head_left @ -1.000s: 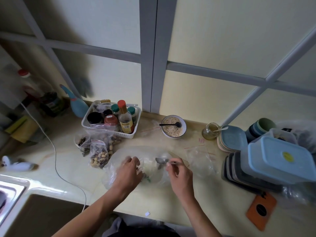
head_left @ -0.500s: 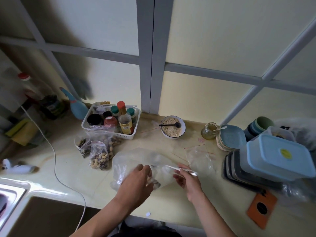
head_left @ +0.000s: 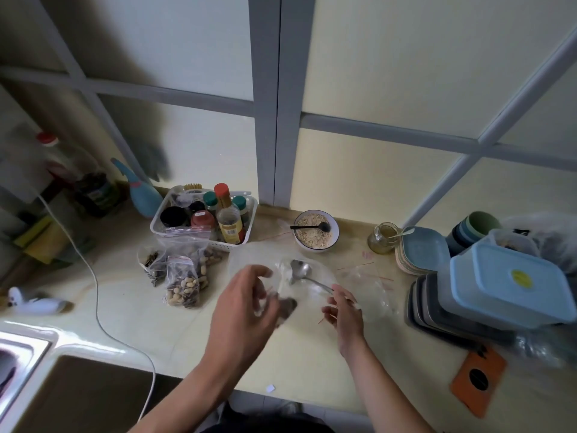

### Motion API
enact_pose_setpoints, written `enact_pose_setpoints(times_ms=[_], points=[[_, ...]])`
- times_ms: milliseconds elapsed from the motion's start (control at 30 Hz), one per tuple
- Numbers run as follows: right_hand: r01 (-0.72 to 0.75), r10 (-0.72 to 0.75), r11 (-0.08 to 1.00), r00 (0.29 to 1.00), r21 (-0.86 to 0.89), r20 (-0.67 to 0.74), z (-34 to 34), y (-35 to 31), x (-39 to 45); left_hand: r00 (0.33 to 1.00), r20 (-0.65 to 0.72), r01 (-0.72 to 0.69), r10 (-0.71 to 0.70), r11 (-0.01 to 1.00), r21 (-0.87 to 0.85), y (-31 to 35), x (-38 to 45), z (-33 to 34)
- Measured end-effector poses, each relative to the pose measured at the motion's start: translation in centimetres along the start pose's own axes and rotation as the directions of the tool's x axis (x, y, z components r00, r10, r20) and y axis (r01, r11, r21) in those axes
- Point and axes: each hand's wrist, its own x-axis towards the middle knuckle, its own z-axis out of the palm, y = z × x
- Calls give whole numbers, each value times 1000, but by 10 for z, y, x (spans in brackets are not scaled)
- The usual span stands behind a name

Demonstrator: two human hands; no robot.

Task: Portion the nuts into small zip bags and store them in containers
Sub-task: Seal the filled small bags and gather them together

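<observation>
My left hand [head_left: 246,301] holds a clear plastic bag [head_left: 312,295] by its near side; a few dark nuts [head_left: 286,307] lie in its bottom, blurred. My right hand [head_left: 342,310] pinches the handle of a metal spoon [head_left: 299,269], whose bowl sits over the bag's far part. Left of the hands stand filled zip bags: one with peanuts [head_left: 184,287] and one with dark seeds [head_left: 152,264]. An empty zip bag [head_left: 368,285] lies flat by my right hand. A container with a light blue lid [head_left: 512,285] tops a stack at the right.
A bowl of oats [head_left: 316,232] with a black spoon, a glass jar [head_left: 382,239] and stacked plates [head_left: 418,251] stand at the back. A white basket of bottles [head_left: 203,220] is back left. A sink [head_left: 62,385] and white cable [head_left: 96,292] are left, an orange pad [head_left: 477,379] right.
The spoon has swung round, and its bowl now lies farther back over the bag. My left hand has shifted its hold on the bag, and the bag has sunk flatter.
</observation>
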Motion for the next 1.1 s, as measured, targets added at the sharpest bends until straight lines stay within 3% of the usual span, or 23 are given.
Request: enact_pose_setpoints(times_ms=[133,200,300,367,667,833,1100], points=[[-28,28,999,1000,36,-4,-5,4,2,992,-110,67,-65,998,12,-1,12,-26],[56,-52,998,987,25,-153,-8,12,4,983,-152,114,-107,993,38,-12,13,-36],[75,-89,996,895,-48,-437,-13,19,4,965,-170,218,-200,971,97,-44,8,-39],[74,-96,995,865,-64,-493,-14,17,1,949,-160,292,-270,948,130,-71,3,-36],[-29,-72,899,974,-437,-213,7,6,-1,883,-140,468,-448,864,186,-164,3,-24],[15,-42,827,999,-562,-34,23,9,-10,847,-80,523,-526,797,301,-197,8,-40],[175,-231,765,973,-619,-10,93,8,-36,785,-56,586,-617,711,389,-239,22,-74]])
